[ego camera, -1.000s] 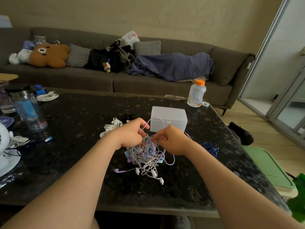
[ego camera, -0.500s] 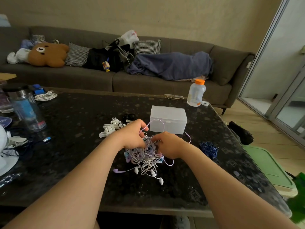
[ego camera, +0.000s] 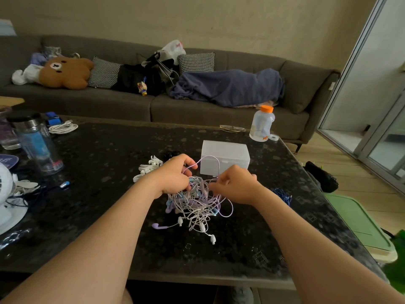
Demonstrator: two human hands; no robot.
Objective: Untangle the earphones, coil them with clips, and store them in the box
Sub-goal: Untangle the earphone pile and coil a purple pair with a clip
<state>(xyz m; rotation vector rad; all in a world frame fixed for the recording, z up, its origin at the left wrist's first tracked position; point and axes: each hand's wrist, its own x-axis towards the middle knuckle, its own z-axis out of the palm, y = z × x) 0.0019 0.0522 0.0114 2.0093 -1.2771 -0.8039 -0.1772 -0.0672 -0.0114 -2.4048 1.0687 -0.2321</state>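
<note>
A tangled ball of white, lilac and blue earphones lies on the dark table, with loose earbuds trailing toward me. My left hand grips the top left of the tangle and pinches a lilac wire that loops upward. My right hand pinches wires at the tangle's upper right. A closed translucent white box stands just behind the hands. Several white clips lie left of the box, partly hidden by my left hand.
A clear water bottle and a coiled white cable are at the far left. An orange-capped bottle stands at the back right edge. A blue cord lies right of my right hand. A grey sofa is behind the table.
Both hands have shifted slightly on the tangle, and the lilac wire loop now arches higher between them in front of the box.
</note>
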